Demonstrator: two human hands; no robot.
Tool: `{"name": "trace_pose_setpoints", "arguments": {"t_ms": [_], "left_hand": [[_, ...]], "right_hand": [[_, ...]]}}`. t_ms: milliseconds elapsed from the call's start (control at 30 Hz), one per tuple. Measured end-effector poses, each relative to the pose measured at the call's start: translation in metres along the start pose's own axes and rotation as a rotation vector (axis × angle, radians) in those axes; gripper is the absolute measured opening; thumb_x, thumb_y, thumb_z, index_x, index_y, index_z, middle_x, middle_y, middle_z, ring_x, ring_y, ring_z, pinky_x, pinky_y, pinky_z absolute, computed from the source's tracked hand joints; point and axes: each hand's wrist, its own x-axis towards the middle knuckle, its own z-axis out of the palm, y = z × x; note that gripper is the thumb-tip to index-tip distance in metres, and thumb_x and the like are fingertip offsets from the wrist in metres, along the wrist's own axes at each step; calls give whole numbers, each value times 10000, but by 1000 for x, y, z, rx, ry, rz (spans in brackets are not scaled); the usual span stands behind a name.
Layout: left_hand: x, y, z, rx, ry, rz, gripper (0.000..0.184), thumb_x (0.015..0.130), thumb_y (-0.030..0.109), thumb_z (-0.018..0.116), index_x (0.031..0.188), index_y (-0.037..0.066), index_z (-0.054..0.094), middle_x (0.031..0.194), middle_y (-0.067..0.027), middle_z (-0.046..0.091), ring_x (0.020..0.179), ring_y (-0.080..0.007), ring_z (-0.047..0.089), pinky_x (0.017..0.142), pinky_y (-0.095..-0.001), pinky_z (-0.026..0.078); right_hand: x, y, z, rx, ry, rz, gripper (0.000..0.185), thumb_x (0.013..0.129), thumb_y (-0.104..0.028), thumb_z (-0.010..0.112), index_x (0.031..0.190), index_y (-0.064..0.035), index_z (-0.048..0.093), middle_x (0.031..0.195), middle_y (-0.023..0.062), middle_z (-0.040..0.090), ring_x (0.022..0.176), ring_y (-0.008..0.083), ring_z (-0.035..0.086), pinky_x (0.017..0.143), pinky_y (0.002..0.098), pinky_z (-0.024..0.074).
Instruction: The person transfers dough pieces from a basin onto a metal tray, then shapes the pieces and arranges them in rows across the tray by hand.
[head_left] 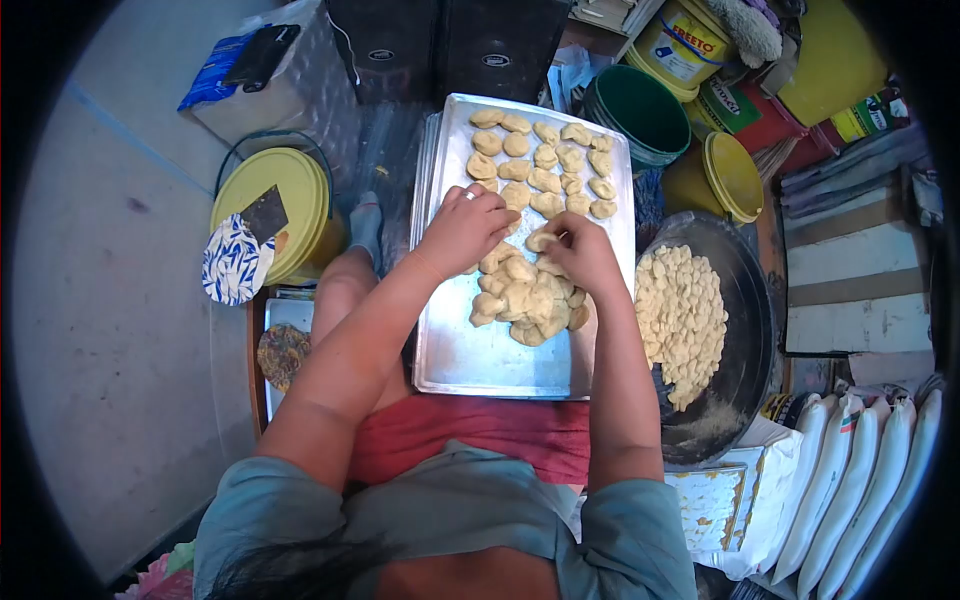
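A metal baking tray (450, 350) rests on my lap. Flattened dough pieces (515, 144) lie in rows on its far half, and a loose heap of dough (535, 300) sits nearer to me. My left hand (468, 230), with a ring on one finger, is closed at the near left end of the rows. Its fingertips are on a dough piece (513, 226), partly hidden by the fingers. Just above the heap, my right hand (582, 255) pinches another dough piece (540, 241) between thumb and fingers.
To my right stands a wide black basin (745, 370) holding many small dough lumps (682, 315). A lidded yellow bucket (270, 200) is on the left. A green bucket (640, 115) and a yellow bucket (725, 175) stand behind the basin. White filled bags (860, 480) lean at lower right.
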Motion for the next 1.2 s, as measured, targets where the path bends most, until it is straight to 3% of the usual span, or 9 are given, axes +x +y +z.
{"name": "trace_pose_setpoints", "arguments": {"t_ms": [100,233,367,567,667,900,1033,1067,1200], "left_hand": [[7,-5,9,126,-32,-22,158,830,239,688,962,154,705,976,0,632,1065,-240,552,938,-405,369],[15,0,14,182,70,20,138,817,241,697,889,124,679,952,-28,621,1030,-252,559,945,-406,360],[16,2,18,218,98,11,142,820,234,686,912,126,675,955,-26,615,1025,-243,557,946,-408,355],[25,15,18,242,33,173,188,836,230,673,1004,147,680,982,-1,624,1027,-208,554,930,-402,363],[35,26,32,166,-8,250,147,817,186,660,955,159,701,955,8,629,1009,-195,563,905,-392,377],[41,19,52,252,31,196,108,800,137,601,849,165,694,869,2,622,965,-202,589,866,-375,390],[46,28,41,112,-39,264,163,794,170,652,941,169,722,1011,8,625,1045,-193,561,914,-390,375],[47,30,40,111,-88,298,200,797,179,664,987,168,726,1077,4,624,1078,-194,547,934,-396,366],[42,39,41,96,-172,316,258,819,206,672,1069,166,721,1263,-15,588,1195,-218,497,998,-425,336]], "right_hand": [[3,1,3,182,260,114,215,769,-135,789,896,-13,665,773,139,667,698,230,654,663,350,515],[2,-1,0,-42,199,-59,242,787,-195,798,882,-9,675,850,152,650,699,217,630,666,352,502],[-23,-6,-21,31,9,43,280,770,-205,805,918,5,691,897,139,656,753,271,634,690,349,504],[-28,31,-24,416,109,-37,189,772,-56,736,957,-33,706,914,27,668,817,118,577,742,272,472],[-11,42,-27,196,305,-83,193,771,-41,758,957,-48,708,905,24,646,753,131,541,693,290,459],[-30,37,-32,117,275,-122,236,780,-91,756,1001,-40,694,882,86,587,808,203,563,723,305,475],[-59,27,-34,43,-34,-210,258,781,-71,732,1030,-30,681,926,84,620,846,206,579,775,316,476],[-66,23,-40,112,-71,-33,247,781,-54,726,1023,-28,683,934,67,635,880,182,591,798,308,466],[-60,49,-53,377,66,-73,180,839,-28,694,1017,-27,668,967,39,658,884,137,603,793,287,476]]}}
